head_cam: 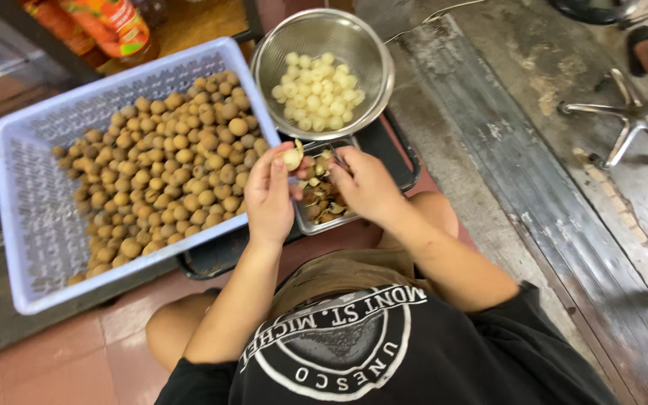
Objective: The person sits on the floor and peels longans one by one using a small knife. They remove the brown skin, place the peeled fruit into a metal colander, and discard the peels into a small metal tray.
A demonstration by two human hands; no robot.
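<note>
Red floor tiles [76, 360]; metal chair base [631, 120]

Food-prep floor, fruit basket [16, 195], metal strainer [369, 45]

The strainer bowl [322, 71] was shiny perforated metal, holding glossy, wet-looking peeled fruit [316, 91]. Left of the bowl, the basket [20, 191] was matt lavender plastic lattice; its round fruit [163, 161] had dull, rough brown skins.
</note>
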